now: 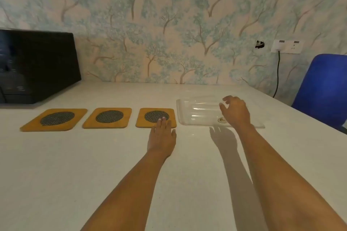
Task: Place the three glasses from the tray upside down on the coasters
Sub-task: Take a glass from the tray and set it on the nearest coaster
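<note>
nearest us, our two bare forearms reach out over the pale white bench point(93, 165). our left hand point(161, 137) lies flat, fingers point(163, 122) straight and pressed together, tips touching the near edge of the rightmost of three square amber wooden coasters with dark mesh centres point(156, 117); it steadies that coaster. our right hand point(236, 111) hovers over the clear shallow plastic tray point(189, 116), fingers spread and curled, holding nothing. the three clear glasses point(202, 106) seem to lie on their sides in the tray, hard to tell apart. we judge the reach for the first glass is on: close around its body, lift clear of the rim, invert before lowering. behind stand a black boxy appliance point(37, 65), tree-patterned wallpaper point(169, 24), a white wall socket point(287, 46) and a blue chair point(323, 80).
</note>
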`<state>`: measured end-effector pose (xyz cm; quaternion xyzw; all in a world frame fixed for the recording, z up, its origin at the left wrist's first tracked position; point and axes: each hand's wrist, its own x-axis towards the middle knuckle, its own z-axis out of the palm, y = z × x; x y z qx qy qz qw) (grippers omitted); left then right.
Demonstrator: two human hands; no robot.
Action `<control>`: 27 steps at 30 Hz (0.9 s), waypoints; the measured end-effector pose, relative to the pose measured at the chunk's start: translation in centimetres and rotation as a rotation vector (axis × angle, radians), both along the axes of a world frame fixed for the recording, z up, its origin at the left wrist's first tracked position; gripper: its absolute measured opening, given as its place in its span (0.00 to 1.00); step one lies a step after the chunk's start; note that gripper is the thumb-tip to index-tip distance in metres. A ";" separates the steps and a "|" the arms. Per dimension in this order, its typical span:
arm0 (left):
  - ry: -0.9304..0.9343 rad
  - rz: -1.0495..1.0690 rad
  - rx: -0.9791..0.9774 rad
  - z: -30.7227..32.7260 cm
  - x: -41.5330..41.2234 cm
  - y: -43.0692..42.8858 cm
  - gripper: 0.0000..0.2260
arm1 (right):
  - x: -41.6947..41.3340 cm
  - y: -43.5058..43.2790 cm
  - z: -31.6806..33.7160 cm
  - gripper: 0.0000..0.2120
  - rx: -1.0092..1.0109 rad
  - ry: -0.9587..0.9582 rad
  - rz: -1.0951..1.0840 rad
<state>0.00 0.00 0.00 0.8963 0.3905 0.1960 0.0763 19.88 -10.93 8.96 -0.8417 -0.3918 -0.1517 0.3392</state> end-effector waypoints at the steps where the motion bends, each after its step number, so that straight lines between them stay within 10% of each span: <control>1: 0.005 0.026 0.022 0.0 0.6 0.1 0.23 | 1.1 0.0 0.3 0.17 -0.023 0.007 -0.035; 27: 0.034 0.126 -0.019 -0.8 3.0 1.9 0.24 | 12.0 4.3 -1.3 0.34 -0.326 0.311 -0.272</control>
